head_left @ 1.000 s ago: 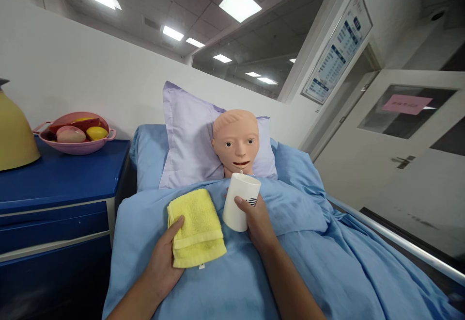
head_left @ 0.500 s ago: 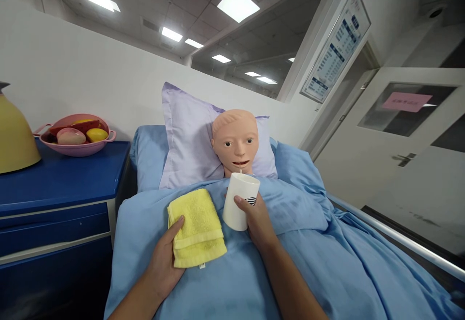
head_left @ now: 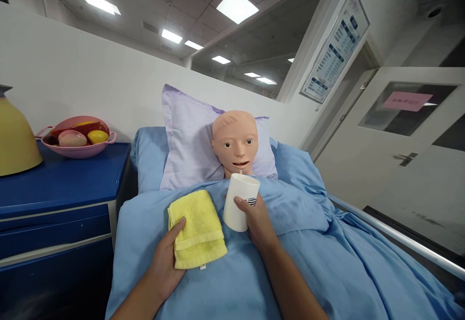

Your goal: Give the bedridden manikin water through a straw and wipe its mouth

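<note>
My right hand (head_left: 256, 220) is wrapped round a white cup (head_left: 238, 202), held just below the chin of a training manikin's head (head_left: 235, 141). A thin straw rises from the cup to the manikin's mouth. My left hand (head_left: 165, 259) grips the near left edge of a folded yellow towel (head_left: 196, 228), thumb on top. The towel lies on the blue blanket (head_left: 232, 281) over the manikin's chest. The head rests on a lilac pillow (head_left: 187, 140).
A blue bedside cabinet (head_left: 58, 184) stands at the left, carrying a pink bowl of fruit (head_left: 77, 136) and a yellow jug (head_left: 14, 136). A metal bed rail (head_left: 399, 240) runs along the right. Beyond it is a white door (head_left: 399, 150).
</note>
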`<state>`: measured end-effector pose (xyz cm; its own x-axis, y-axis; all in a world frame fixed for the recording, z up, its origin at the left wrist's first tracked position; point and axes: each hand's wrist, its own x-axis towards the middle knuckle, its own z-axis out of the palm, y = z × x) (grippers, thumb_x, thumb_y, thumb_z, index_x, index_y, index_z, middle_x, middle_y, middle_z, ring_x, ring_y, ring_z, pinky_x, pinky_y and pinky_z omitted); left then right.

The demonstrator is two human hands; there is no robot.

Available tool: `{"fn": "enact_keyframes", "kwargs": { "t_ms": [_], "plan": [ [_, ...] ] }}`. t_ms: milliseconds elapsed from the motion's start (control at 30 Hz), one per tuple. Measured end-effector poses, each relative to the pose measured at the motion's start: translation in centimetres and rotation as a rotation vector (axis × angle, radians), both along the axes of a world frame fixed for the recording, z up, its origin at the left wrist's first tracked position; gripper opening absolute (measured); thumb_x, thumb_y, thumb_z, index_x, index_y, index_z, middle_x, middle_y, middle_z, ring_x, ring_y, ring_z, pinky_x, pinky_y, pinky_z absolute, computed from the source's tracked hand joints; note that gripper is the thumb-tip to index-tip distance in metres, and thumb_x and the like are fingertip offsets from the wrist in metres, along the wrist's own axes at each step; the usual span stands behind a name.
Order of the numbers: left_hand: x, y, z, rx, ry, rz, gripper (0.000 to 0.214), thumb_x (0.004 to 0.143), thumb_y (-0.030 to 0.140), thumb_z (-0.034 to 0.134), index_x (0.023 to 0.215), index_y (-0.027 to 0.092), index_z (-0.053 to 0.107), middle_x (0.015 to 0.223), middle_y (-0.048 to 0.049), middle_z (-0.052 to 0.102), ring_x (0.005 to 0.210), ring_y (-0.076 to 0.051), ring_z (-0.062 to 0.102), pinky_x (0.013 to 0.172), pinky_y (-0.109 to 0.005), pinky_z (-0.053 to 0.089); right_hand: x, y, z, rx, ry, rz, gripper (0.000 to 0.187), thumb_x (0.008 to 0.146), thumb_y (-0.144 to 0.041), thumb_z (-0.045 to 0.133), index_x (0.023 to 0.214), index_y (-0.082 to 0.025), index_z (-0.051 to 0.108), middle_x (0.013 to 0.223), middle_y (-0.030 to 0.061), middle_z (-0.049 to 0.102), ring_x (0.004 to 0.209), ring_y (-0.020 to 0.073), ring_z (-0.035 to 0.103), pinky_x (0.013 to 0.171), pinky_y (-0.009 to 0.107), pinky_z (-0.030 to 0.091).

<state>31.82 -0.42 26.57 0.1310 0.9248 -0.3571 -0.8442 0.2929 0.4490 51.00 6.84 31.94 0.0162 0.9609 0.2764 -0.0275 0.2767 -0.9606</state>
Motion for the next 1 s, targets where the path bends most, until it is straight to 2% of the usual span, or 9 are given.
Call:
{"fn": "enact_keyframes", "kwargs": {
  "t_ms": [167,267,333,467,567,633,733,833,1000],
  "plan": [
    [-0.7,-0.4,1.1,0.073,0.164,0.018,0.052,0.074,0.032,0.075,0.122,0.018,0.059,0.121,-0.0123,0.066,0.113,-0.032,0.062,0.095,-0.046,0.055,0.0,0.0,-0.4,0.075,-0.016,-0.034,0.055,0.066,-0.046,0.077,0.112,-0.021,0.061,0.101,0.0081,0.072,0.078,0.0235,0.067,0.067,0.036,0.055],
    [-0.8,-0.6,3.2,0.105,0.278,0.099,0.050,0.074,0.035,0.075,0.118,0.019,0.061,0.120,-0.0111,0.067,0.114,-0.032,0.061,0.097,-0.045,0.054,-0.1,-0.2,-0.7,0.118,-0.012,-0.085,0.063,0.064,-0.048,0.077,0.117,-0.021,0.058,0.100,0.0083,0.072,0.080,0.0241,0.067,0.070,0.038,0.055],
    [-0.5,-0.4,5.0,0.184,0.401,0.222,0.048,0.075,0.036,0.073,0.118,0.020,0.061,0.120,-0.0092,0.067,0.118,-0.030,0.058,0.100,-0.043,0.051,-0.2,-0.3,-0.8,0.144,-0.002,-0.121,0.065,0.064,-0.047,0.077,0.119,-0.020,0.057,0.100,0.0085,0.072,0.083,0.0247,0.067,0.072,0.039,0.055],
    [0.7,1.5,8.4,0.530,0.720,0.487,0.049,0.082,0.041,0.064,0.126,0.024,0.055,0.132,-0.0054,0.060,0.135,-0.028,0.042,0.114,-0.043,0.036,-0.2,-0.5,-0.6,0.166,0.058,-0.214,0.067,0.064,-0.046,0.078,0.122,-0.020,0.056,0.099,0.0088,0.071,0.085,0.0251,0.066,0.074,0.041,0.055],
    [1.9,4.7,10.8,0.928,0.972,0.564,0.050,0.087,0.044,0.056,0.132,0.024,0.050,0.144,-0.0046,0.048,0.142,-0.026,0.028,0.121,-0.044,0.021,-0.2,-0.7,-0.1,0.157,0.153,-0.300,0.071,0.061,-0.046,0.079,0.122,-0.020,0.055,0.097,0.0073,0.070,0.081,0.0239,0.066,0.072,0.039,0.055],
    [3.1,7.1,12.4,1.236,1.146,0.517,0.045,0.090,0.040,0.051,0.131,0.022,0.052,0.149,-0.0042,0.041,0.145,-0.025,0.022,0.122,-0.045,0.014,-0.1,-0.8,0.2,0.165,0.209,-0.331,0.070,0.062,-0.046,0.079,0.123,-0.020,0.054,0.097,0.0062,0.070,0.080,0.0227,0.065,0.071,0.038,0.055],
    [5.3,10.2,14.2,1.572,1.335,0.272,0.036,0.093,0.031,0.042,0.123,0.021,0.060,0.146,-0.0041,0.044,0.143,-0.023,0.026,0.122,-0.048,0.009,0.1,-0.6,0.3,0.189,0.281,-0.368,0.066,0.066,-0.045,0.076,0.123,-0.021,0.053,0.100,0.0062,0.068,0.081,0.0217,0.065,0.073,0.037,0.054],
    [6.8,12.2,14.3,1.701,1.401,0.133,0.033,0.093,0.024,0.041,0.118,0.020,0.062,0.140,-0.0062,0.051,0.139,-0.022,0.035,0.121,-0.048,0.012,0.4,-0.3,0.2,0.181,0.338,-0.433,0.063,0.068,-0.045,0.075,0.123,-0.022,0.053,0.104,0.0060,0.067,0.083,0.0211,0.065,0.074,0.036,0.053],
    [6.9,13.2,12.6,1.702,1.388,0.126,0.035,0.091,0.018,0.042,0.122,0.019,0.059,0.140,-0.0075,0.049,0.137,-0.019,0.038,0.121,-0.044,0.015,0.4,-0.1,0.2,0.195,0.349,-0.428,0.061,0.067,-0.044,0.076,0.120,-0.021,0.055,0.106,0.0059,0.067,0.085,0.0212,0.064,0.075,0.036,0.053]
  ]
}}
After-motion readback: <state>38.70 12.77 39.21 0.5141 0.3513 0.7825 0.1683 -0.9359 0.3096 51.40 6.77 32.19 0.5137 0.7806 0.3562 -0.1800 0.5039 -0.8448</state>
